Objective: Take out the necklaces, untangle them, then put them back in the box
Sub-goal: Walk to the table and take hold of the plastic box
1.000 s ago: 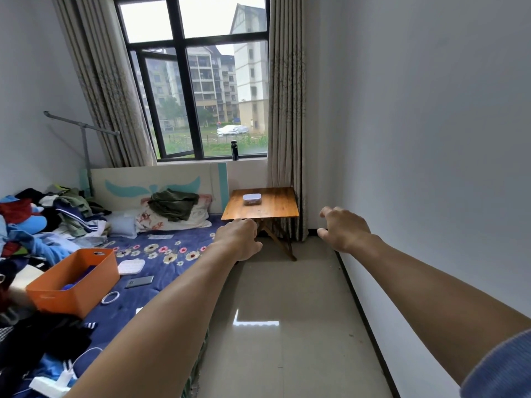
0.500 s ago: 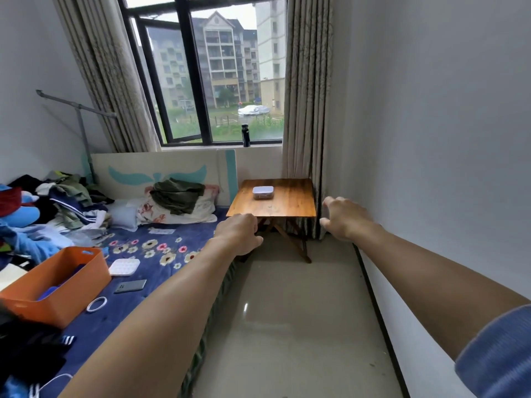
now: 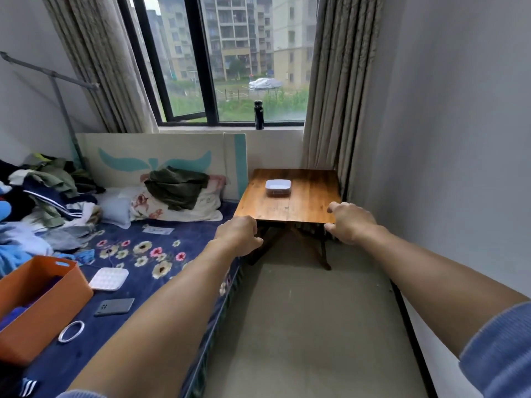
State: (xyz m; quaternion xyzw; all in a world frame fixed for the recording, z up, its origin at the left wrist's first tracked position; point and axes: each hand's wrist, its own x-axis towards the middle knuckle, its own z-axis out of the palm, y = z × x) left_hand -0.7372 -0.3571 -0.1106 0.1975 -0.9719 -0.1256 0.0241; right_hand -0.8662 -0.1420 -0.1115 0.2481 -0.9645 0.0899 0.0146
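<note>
Left hand loosely curled, empty; right hand the same, at the near edge of the wooden table. Close in, reach both over the edge, and lift the lid gently. One white lidded box, mid-table; necklaces unseen, presumably inside. Two hands, one table.
</note>
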